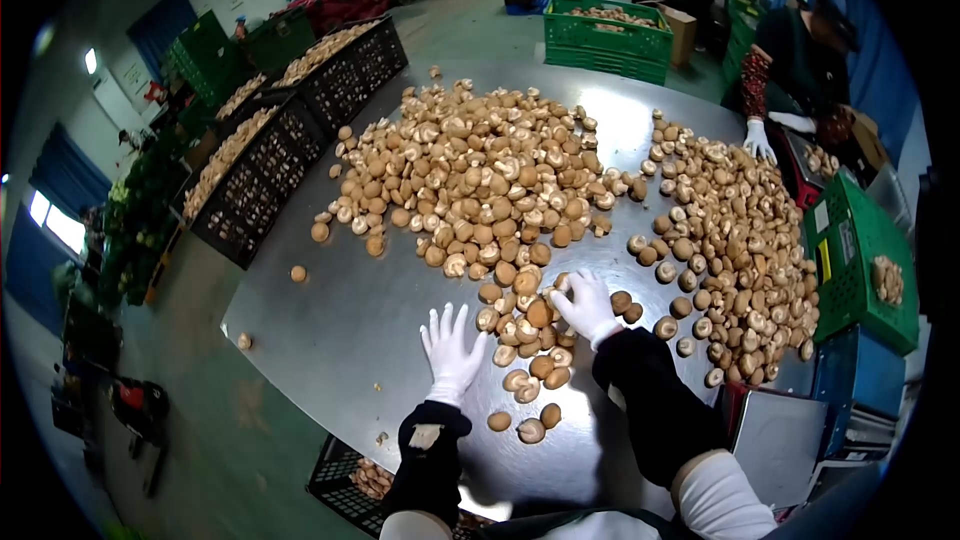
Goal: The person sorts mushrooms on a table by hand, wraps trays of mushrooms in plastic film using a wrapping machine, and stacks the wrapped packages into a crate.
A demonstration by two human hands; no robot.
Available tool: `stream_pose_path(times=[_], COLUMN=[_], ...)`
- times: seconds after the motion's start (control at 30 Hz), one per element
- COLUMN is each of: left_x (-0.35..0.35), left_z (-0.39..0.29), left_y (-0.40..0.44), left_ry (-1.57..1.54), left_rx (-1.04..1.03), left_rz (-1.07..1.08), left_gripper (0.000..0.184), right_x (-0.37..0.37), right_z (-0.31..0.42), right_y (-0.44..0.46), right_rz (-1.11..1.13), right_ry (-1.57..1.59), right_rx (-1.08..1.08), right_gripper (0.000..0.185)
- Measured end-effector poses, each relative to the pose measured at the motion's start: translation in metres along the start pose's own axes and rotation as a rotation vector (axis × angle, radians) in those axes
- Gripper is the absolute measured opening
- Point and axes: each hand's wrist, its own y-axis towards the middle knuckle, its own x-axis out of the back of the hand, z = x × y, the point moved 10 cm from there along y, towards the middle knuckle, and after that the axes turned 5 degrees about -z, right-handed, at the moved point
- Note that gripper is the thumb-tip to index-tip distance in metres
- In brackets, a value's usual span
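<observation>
A large heap of brown-capped shiitake mushrooms (480, 170) lies on a metal table (330, 340), with a narrower trail of mushrooms (540, 315) running towards me. My left hand (452, 355), in a white glove, is flat with its fingers spread just left of that trail, holding nothing. On the trail's right side my right hand (588, 306), also gloved in white, has its thumb and fingers closed around a mushroom (562, 283). A few loose mushrooms (531, 430) lie nearer to me, between my forearms.
Another mushroom heap (745, 260) covers the table's right side, where a co-worker's gloved hand (760, 140) reaches in. Black crates (255, 180) full of mushrooms stand along the left. Green crates (608, 40) stand behind the table and a tilted green crate (862, 260) at right.
</observation>
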Motion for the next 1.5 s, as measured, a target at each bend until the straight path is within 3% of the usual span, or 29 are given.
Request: stream_pose_path(times=[0.07,0.13,0.2,0.27,0.33,0.47,0.6,0.73,0.83,0.87,0.9,1.0,1.07,1.1,1.2,1.33,1.5], left_x=[-0.021,-0.041,-0.067,-0.066,-0.049,-0.037,-0.026,-0.004,0.029,0.036,0.043,0.029,0.018,0.01,0.003,-0.012,-0.038], left_z=[-0.007,-0.021,-0.029,-0.032,-0.054,-0.094,-0.133,-0.147,-0.108,-0.082,-0.049,0.035,0.048,0.042,0.004,-0.048,-0.107], left_y=[0.024,0.032,0.025,0.013,-0.004,-0.057,-0.101,-0.116,-0.1,-0.092,-0.095,-0.089,-0.097,-0.097,-0.106,-0.113,-0.115], left_ry=[0.125,0.184,0.146,-0.151,-0.16,-0.34,-0.253,-0.352,-0.391,-0.291,-0.139,-0.001,0.101,0.196,0.077,-0.125,-0.395], left_rx=[0.017,-0.032,-0.074,-0.09,-0.195,-0.319,-0.49,-0.459,-0.358,-0.252,-0.218,0.022,-0.066,-0.145,-0.335,-0.436,-0.487], left_rz=[0.116,0.198,0.316,0.241,0.267,0.342,0.243,0.235,0.124,0.145,0.023,0.209,0.32,0.423,0.508,0.474,0.415], left_gripper=[0.07,0.072,0.071,0.065,0.055,0.049,0.045,0.045,0.049,0.057,0.068,0.105,0.111,0.117,0.124,0.113,0.1], right_x=[-0.026,-0.049,-0.064,-0.061,-0.051,0.0,0.038,0.063,0.089,0.096,0.103,0.106,0.101,0.098,0.093,0.092,0.115], right_z=[-0.013,-0.019,-0.005,0.012,0.016,0.053,0.069,0.029,0.002,-0.001,0.003,0.013,0.012,0.012,0.012,0.005,-0.032], right_y=[0.015,0.017,0.006,-0.007,-0.022,-0.067,-0.106,-0.13,-0.148,-0.157,-0.166,-0.193,-0.208,-0.216,-0.237,-0.245,-0.235], right_rz=[0.171,0.232,0.434,0.474,0.46,0.322,0.319,0.34,0.223,0.181,0.137,0.1,0.112,0.13,0.149,0.202,0.026], right_ry=[-0.01,-0.018,-0.17,-0.219,-0.112,0.072,0.099,0.022,-0.066,-0.076,-0.07,-0.135,-0.142,-0.185,-0.268,-0.422,-0.387], right_rx=[-0.153,-0.24,-0.256,-0.1,-0.039,0.33,0.513,0.341,0.197,0.172,0.161,0.089,-0.009,-0.046,-0.092,-0.133,-0.312], right_gripper=[0.032,0.077,0.089,0.082,0.071,0.056,0.039,0.038,0.047,0.051,0.054,0.075,0.081,0.085,0.086,0.09,0.093])
